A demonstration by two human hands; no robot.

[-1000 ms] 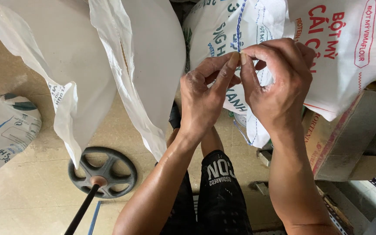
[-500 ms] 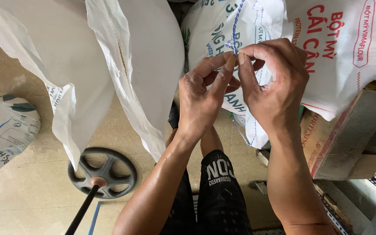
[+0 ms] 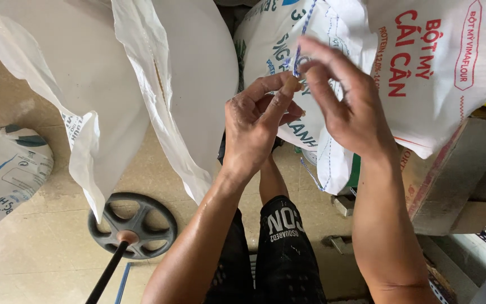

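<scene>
My left hand and my right hand meet in front of a white woven sack with red and green print. The left thumb and forefinger pinch a small brownish piece. The right fingers grip a thin blue and white thread that runs up from that piece along the sack's seam. The thread looks taut. More of the stitched seam runs down the sack below my right wrist.
Two empty white sacks hang at the left. A filled printed sack lies on the tiled floor at far left. A black wheel-shaped base with a pole stands below. Cardboard boxes sit at the right. My knee in black shorts is below.
My right hand has lifted away from the left, drawing the blue and white thread upward. The left hand stays in place, still pinching.
</scene>
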